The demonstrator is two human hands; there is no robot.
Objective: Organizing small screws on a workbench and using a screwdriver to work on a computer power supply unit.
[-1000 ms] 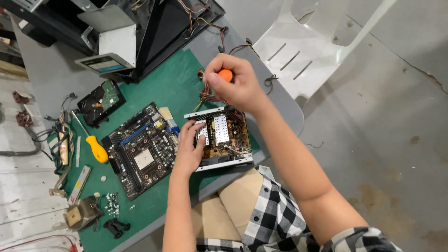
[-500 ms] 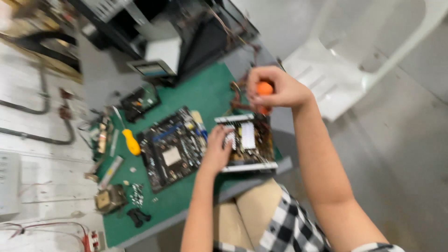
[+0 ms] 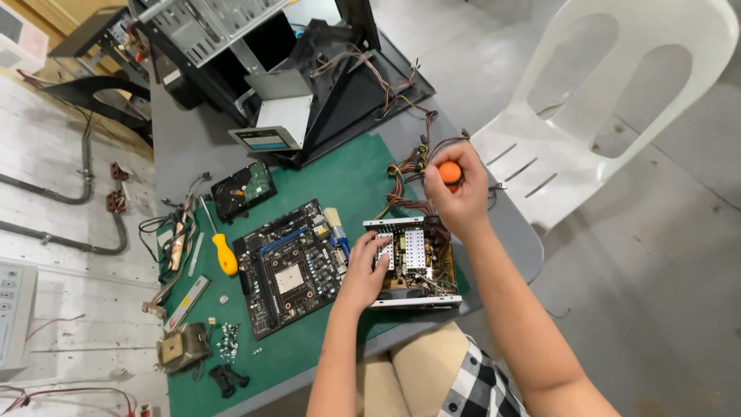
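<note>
Right hand (image 3: 461,202) has a closed grip on the orange-handled screwdriver (image 3: 450,172), roughly upright over the open power supply (image 3: 411,262) at frame centre (left hand (image 3: 363,266) steadying its left edge), both hands about where they were.

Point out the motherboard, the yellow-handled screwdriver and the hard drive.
motherboard (image 3: 289,266), head view, on the metal square at the board's centre.
yellow-handled screwdriver (image 3: 225,255), head view, on the yellow handle.
hard drive (image 3: 243,190), head view, on the middle of its top face.
</note>
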